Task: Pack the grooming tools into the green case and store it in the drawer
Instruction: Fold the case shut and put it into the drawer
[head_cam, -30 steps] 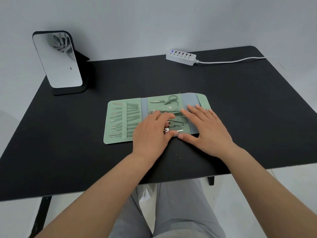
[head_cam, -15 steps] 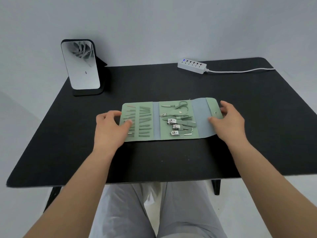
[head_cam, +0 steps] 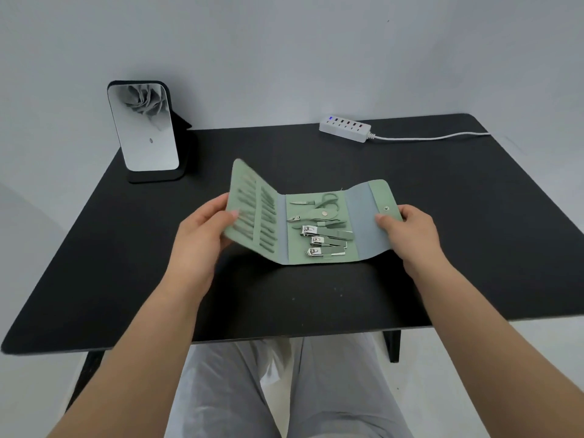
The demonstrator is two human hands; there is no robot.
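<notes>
A person's left hand (head_cam: 202, 229) pinches the raised left panel of the green case (head_cam: 316, 226) while the right hand (head_cam: 407, 229) grips its snap flap, the case's long axis spanning side to side above the counter (head_cam: 474, 216)

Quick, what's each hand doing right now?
Left hand: grips the green case by its raised left panel.
Right hand: pinches the case's snap flap.

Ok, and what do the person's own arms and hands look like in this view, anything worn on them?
Both forearms are bare up to the frame edge, with no sleeves in sight. The left hand and right hand carry no gloves, and no rings, watch or bands show on them or at the wrists. Fingernails look short and plain. Light grey trousers cover the legs below.
</notes>
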